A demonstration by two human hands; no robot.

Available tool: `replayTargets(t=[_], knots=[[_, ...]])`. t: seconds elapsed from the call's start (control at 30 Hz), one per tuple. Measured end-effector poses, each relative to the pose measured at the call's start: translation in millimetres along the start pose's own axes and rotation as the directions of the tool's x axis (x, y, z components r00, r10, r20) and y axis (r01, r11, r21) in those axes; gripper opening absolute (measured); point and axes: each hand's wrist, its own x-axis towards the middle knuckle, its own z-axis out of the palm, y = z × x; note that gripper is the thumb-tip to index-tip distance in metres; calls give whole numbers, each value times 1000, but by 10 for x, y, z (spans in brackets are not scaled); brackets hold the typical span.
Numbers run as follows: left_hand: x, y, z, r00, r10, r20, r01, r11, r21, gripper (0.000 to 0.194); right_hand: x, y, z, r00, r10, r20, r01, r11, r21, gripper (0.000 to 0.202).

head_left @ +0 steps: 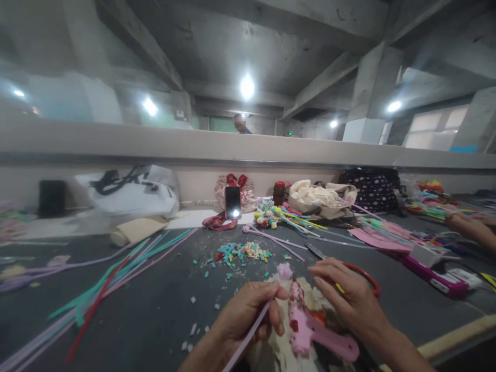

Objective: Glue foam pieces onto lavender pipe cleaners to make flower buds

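Note:
My left hand (248, 312) pinches a lavender pipe cleaner (248, 338) between thumb and fingers. Just beyond its fingertips is a fluffy lilac tuft (284, 271), which seems to be at the pipe cleaner's end. My right hand (349, 294) has its fingers stretched out, with nothing visible in them. Partly hidden behind it lie scissors with a red handle (366, 273); I cannot tell whether the hand touches them. Between my hands lies a pink hot glue gun (306, 328), its nozzle end crusted, on a glue-stained pale cloth or sheet (284, 330).
Small cut foam-like pieces (244, 252) are scattered ahead. Long pipe cleaners (112, 279) lie at left, a yellow-tipped bunch (287, 214) behind. A phone (233, 201) leans against a patterned bag. A purple power strip (434, 274) is at right, near another person's hand (461, 222).

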Motion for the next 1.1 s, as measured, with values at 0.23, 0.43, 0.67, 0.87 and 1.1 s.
replayTargets(t=[0.23,0.43,0.67,0.87,1.1], knots=[[-65,39,63,983,182,-19,-183,965,-188,22,10,-105,95,993,90,77,-102,981,163,17],[-69,33,108,922,355,155,-294,902,-317,27,94,-357,249,919,224,323,-383,694,610,27],[-84,-14,79,929,249,273,-174,946,-272,31,45,-373,551,856,180,485,-513,409,754,22],[-99,-39,105,928,328,176,-278,925,-258,32,32,-354,509,857,241,456,-515,441,735,24],[-412,365,49,945,316,89,-290,930,-225,28,39,-205,302,940,215,265,-310,864,396,20]])
